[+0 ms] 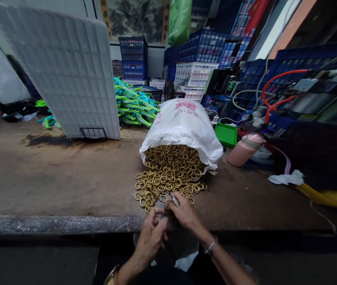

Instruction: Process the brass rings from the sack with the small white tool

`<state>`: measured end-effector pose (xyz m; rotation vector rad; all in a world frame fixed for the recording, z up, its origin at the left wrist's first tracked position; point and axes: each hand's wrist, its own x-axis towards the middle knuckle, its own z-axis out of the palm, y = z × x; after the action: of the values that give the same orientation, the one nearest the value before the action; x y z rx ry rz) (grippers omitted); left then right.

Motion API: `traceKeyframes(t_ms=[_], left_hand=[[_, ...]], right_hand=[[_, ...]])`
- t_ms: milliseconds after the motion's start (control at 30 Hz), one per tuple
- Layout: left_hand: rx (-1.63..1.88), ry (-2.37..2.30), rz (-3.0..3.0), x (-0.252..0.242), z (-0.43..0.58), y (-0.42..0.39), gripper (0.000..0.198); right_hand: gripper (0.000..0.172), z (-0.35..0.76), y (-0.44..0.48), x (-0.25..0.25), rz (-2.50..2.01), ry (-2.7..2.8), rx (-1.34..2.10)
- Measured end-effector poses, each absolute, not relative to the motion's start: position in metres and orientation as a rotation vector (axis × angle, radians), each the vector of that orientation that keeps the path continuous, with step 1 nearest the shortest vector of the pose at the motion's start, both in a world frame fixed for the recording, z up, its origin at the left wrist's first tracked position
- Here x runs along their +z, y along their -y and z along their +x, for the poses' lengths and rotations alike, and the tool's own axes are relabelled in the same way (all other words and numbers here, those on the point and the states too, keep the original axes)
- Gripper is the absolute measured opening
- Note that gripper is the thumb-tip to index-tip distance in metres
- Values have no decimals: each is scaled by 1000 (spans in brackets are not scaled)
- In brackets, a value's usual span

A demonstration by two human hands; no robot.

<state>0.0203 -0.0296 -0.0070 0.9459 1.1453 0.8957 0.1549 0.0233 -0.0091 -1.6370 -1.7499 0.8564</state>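
My left hand [152,233]: clenched at the table [52,178]'s near edge, contents hidden.
My right hand [184,213]: pinching a small pale piece [175,200].
Brass rings [168,174]: spilling from the white sack [183,122] just beyond.
Left: most rings, I judge.

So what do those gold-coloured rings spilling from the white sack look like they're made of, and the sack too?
The gold-coloured rings look like metal, possibly brass: dull yellow sheen with small glints. The white sack looks like woven plastic, matte with printed red lettering and soft folds. The small pale piece pinched in the right hand is too small to judge.
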Motion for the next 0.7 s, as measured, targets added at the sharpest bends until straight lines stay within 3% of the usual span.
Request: traceKeyframes(t_ms=[367,533,700], left_hand=[[1007,-1196,872,-1,27,20,33],[1020,-1210,853,0,28,20,37],[1006,-1160,903,-2,31,21,27]], right_hand=[[22,157,0,-21,-1344,1283,1379],[27,156,4,-21,-1292,1197,1442],[27,157,7,-21,-1255,1252,1435]])
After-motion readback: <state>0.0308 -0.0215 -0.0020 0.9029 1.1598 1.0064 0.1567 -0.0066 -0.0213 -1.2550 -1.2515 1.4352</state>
